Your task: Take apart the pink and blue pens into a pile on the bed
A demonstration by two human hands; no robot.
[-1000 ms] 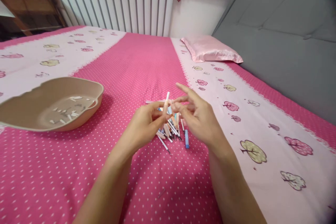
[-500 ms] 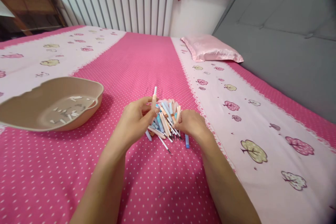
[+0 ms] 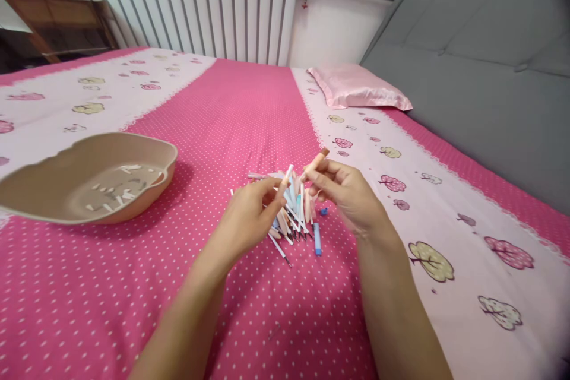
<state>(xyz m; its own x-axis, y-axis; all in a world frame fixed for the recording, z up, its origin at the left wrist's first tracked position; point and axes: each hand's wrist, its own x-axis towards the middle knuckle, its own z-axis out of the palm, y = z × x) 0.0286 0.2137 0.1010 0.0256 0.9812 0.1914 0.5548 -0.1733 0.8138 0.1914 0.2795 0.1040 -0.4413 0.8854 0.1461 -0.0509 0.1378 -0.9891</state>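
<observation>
My left hand (image 3: 252, 211) is closed on a peach pen part (image 3: 282, 187) with a white end pointing up and away. Between the thumb and fingers of my right hand (image 3: 345, 187), a peach pen barrel (image 3: 314, 164) with a brown end is pinched, tilted up to the right. The two parts are close together but apart. Beneath both hands lies a pile of pen parts (image 3: 296, 214): pale blue, peach and pink barrels, and white refills with dark tips. My left hand hides some of the pile. A blue pen part (image 3: 317, 239) lies at its right edge, near a small blue piece (image 3: 323, 211).
On the left stands a beige basin (image 3: 66, 181) with several small white and grey pieces inside. A pink polka-dot bedsheet (image 3: 249, 320) lies under everything. Further back are a pink pillow (image 3: 356, 88), a grey padded headboard (image 3: 472, 41) and a white radiator (image 3: 196, 12).
My right hand has come up from the pile with a peach, brown-ended barrel. My left hand has moved right, tilting its pen part. Some pile pieces have shifted, and a small blue piece now shows.
</observation>
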